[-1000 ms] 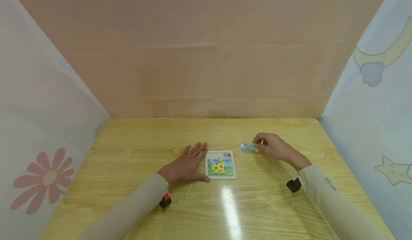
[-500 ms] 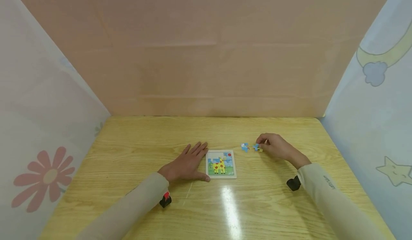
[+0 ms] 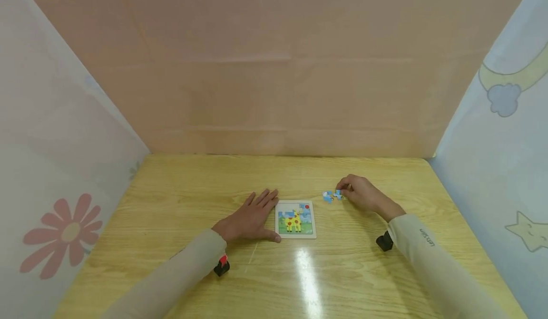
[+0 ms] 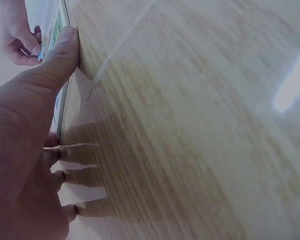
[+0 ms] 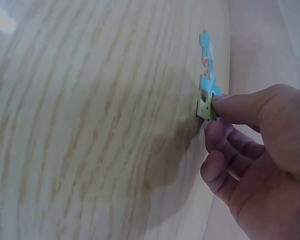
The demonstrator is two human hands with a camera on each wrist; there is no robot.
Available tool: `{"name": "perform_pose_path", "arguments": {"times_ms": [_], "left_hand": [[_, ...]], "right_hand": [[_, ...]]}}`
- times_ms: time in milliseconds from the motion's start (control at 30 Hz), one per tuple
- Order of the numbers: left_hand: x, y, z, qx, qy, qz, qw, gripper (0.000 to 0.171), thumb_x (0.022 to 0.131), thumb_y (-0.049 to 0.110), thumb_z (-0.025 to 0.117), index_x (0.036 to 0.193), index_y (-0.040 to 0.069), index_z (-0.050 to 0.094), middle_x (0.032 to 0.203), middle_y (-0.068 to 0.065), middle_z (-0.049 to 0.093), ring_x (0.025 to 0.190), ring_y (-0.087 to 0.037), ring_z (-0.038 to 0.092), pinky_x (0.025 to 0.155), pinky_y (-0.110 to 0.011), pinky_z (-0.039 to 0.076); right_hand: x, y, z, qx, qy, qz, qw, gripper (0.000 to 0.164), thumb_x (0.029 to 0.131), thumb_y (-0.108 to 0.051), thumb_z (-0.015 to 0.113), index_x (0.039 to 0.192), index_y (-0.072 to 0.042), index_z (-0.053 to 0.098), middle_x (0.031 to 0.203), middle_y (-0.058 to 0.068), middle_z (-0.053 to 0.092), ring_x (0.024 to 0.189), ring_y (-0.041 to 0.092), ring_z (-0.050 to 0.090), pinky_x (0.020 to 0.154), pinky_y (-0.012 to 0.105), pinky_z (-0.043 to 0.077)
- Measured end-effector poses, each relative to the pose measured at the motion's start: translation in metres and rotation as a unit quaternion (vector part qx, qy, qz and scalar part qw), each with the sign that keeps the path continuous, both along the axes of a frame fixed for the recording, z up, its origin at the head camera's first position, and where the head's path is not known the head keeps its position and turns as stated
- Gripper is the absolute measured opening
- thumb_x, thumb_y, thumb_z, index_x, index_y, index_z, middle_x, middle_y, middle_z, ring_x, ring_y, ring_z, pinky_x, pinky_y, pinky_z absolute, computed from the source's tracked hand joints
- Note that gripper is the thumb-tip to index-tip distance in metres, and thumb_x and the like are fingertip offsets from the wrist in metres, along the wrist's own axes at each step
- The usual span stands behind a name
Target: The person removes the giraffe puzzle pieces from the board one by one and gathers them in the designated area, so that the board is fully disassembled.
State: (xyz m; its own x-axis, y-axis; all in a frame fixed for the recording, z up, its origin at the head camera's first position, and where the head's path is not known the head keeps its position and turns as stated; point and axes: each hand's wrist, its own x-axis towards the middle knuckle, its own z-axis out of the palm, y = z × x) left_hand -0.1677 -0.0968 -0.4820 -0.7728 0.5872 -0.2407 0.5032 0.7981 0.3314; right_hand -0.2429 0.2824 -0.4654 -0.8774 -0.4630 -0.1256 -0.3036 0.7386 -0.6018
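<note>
My left hand (image 3: 250, 221) lies flat with spread fingers on the table, its thumb and fingertips at the left edge of a framed giraffe jigsaw puzzle (image 3: 286, 207). Pieces fill most of the frame; a pale gap shows along its upper left. To the right of the frame, my right hand (image 3: 361, 195) pinches a blue and yellow jigsaw piece (image 5: 205, 107) between thumb and fingers, low over the table. Close to its left lies a blue and white jigsaw piece (image 3: 327, 197). Whether the two pieces touch, I cannot tell. In the left wrist view, the left thumb (image 4: 62, 55) partly hides the frame.
The wooden table (image 3: 192, 181) ends at a brown back wall (image 3: 274, 95). Patterned panels stand at the left (image 3: 64, 133) and right (image 3: 505, 157). Black wrist devices hang below each forearm, one at the left (image 3: 221, 267) and one at the right (image 3: 384, 242).
The right hand first shifted slightly right with its piece, opening a gap between the two pieces, then came back left. The held piece has turned somewhat. The left hand has stayed in place.
</note>
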Motion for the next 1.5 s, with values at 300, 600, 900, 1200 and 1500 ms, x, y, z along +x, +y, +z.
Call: {"name": "perform_pose_path", "arguments": {"times_ms": [300, 600, 900, 1200, 1500], "left_hand": [[0.001, -0.001, -0.002, 0.009, -0.003, 0.001, 1.0000, 0.117, 0.089, 0.078, 0.067, 0.172, 0.010, 0.021, 0.183, -0.004, 0.007, 0.171, -0.029, 0.005, 0.137, -0.061, 0.010], [-0.001, -0.003, -0.002, 0.002, -0.004, 0.002, 1.0000, 0.116, 0.090, 0.078, 0.067, 0.172, 0.011, 0.019, 0.183, -0.003, 0.004, 0.171, -0.028, 0.003, 0.137, -0.059, 0.009], [0.001, -0.005, -0.004, 0.004, -0.002, 0.008, 1.0000, 0.118, 0.088, 0.079, 0.068, 0.172, 0.011, 0.020, 0.183, -0.002, 0.005, 0.171, -0.029, 0.004, 0.137, -0.060, 0.008], [0.000, -0.006, -0.003, 0.001, -0.001, 0.006, 1.0000, 0.118, 0.089, 0.080, 0.066, 0.172, 0.012, 0.018, 0.183, -0.001, 0.004, 0.171, -0.027, 0.002, 0.138, -0.058, 0.008], [0.002, -0.004, 0.000, 0.009, 0.002, 0.007, 0.9999, 0.117, 0.089, 0.078, 0.067, 0.172, 0.010, 0.021, 0.183, -0.004, 0.007, 0.171, -0.030, 0.005, 0.137, -0.061, 0.010]], "right_hand": [[0.004, 0.000, -0.009, 0.000, 0.019, -0.002, 1.000, 0.015, 0.105, -0.001, 0.060, 0.113, -0.004, 0.072, 0.112, 0.012, 0.066, 0.092, 0.020, 0.061, 0.075, 0.026, 0.055], [0.004, -0.006, -0.015, -0.010, 0.049, -0.005, 0.999, 0.015, 0.105, -0.001, 0.060, 0.114, -0.004, 0.072, 0.113, 0.013, 0.065, 0.094, 0.020, 0.062, 0.079, 0.028, 0.055], [0.013, -0.036, -0.011, -0.029, 0.054, 0.011, 0.998, 0.014, 0.105, -0.008, 0.065, 0.116, -0.005, 0.072, 0.113, 0.010, 0.065, 0.087, 0.017, 0.058, 0.073, 0.026, 0.053], [0.032, -0.080, -0.005, 0.039, 0.075, 0.082, 0.993, 0.020, 0.101, -0.018, 0.072, 0.120, -0.010, 0.075, 0.112, 0.001, 0.067, 0.091, 0.010, 0.062, 0.082, 0.030, 0.057], [0.039, -0.094, -0.001, 0.067, 0.055, 0.085, 0.993, 0.031, 0.099, -0.034, 0.078, 0.120, -0.012, 0.074, 0.111, -0.003, 0.065, 0.093, 0.008, 0.061, 0.088, 0.033, 0.057]]}}
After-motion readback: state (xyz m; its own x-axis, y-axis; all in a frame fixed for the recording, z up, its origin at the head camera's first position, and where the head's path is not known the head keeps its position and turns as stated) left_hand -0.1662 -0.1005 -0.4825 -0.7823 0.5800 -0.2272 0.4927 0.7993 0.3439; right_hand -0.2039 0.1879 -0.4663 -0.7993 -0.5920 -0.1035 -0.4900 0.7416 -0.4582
